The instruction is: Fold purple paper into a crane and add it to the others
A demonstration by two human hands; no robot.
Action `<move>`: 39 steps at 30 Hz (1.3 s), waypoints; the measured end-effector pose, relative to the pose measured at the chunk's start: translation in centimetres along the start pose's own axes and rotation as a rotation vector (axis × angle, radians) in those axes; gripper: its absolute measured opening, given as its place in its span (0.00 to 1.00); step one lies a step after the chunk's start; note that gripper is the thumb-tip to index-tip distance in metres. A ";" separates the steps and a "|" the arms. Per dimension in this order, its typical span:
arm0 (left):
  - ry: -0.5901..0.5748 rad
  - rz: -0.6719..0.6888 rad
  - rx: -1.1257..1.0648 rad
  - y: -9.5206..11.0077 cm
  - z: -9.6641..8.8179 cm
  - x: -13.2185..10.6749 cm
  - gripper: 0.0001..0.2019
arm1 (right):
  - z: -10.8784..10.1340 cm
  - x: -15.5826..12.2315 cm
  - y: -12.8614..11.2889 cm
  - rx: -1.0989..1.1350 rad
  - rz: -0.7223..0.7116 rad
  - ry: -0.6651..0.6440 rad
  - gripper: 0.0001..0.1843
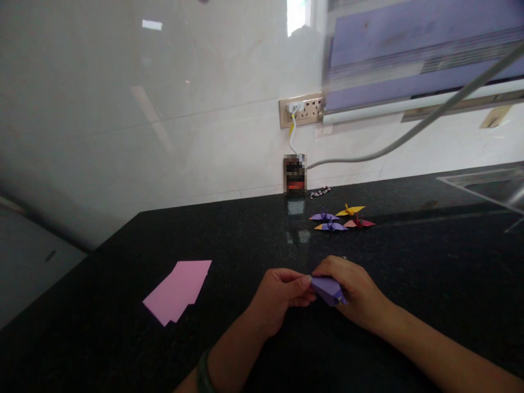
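Observation:
A partly folded piece of purple origami paper (327,290) is held between my two hands, just above the dark countertop. My left hand (282,295) pinches its left corner between thumb and fingers. Around its right side, my right hand (354,289) is closed, and the fingers behind the paper are hidden. Beyond my hands stand several folded paper cranes: a purple crane (331,226), another purple crane (324,217), a yellow crane (350,210) and a red and pink crane (360,222). Off to the left lies a stack of pink paper sheets (178,292).
The black speckled countertop (245,240) meets a pale tiled wall (204,136). Against the wall stands a blurred-out small device (295,176) with a white cable to the wall socket (301,111). A beaded string (320,192) lies beside it. A sink edge (470,191) shows at right.

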State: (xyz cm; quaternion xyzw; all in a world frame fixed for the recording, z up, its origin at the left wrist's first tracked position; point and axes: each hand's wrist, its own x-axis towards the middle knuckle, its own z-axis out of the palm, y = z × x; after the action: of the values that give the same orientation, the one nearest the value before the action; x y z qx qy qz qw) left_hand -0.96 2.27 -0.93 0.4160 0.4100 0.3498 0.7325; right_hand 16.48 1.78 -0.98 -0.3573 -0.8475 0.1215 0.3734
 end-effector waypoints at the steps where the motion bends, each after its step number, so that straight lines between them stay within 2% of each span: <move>1: 0.002 0.006 0.011 0.0 0.0 0.0 0.13 | 0.0 0.0 0.0 0.011 0.000 0.011 0.08; 7: 0.030 0.044 0.072 0.2 0.4 -0.2 0.12 | 0.0 -0.2 0.1 0.059 0.047 0.042 0.08; 13: 0.038 0.106 0.094 0.4 0.8 -0.4 0.11 | -0.1 0.0 0.1 0.036 -0.020 0.045 0.01; 17: 0.023 0.139 0.060 0.4 1.1 -0.6 0.10 | -0.1 -0.1 0.1 0.037 -0.057 0.069 0.01; 22: 0.056 0.154 0.086 0.4 1.1 -0.8 0.09 | 0.2 -0.2 0.3 0.098 0.058 0.115 0.07; 30: 0.115 0.222 0.239 0.0 0.8 -0.7 0.08 | 0.2 0.1 -0.1 0.243 0.047 -0.012 0.08; 35: 0.074 0.236 0.205 -0.1 1.0 -0.7 0.11 | 0.1 0.3 -0.2 0.289 0.091 0.036 0.06; 39: 0.054 0.192 0.152 0.3 1.3 -0.8 0.12 | 0.1 0.4 -0.3 0.306 0.130 0.086 0.06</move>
State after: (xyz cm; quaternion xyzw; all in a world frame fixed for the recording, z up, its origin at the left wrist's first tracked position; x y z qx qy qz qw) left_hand -0.22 1.33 0.00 0.4980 0.4131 0.3971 0.6509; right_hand 16.10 1.84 -0.69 -0.3553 -0.7773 0.2576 0.4507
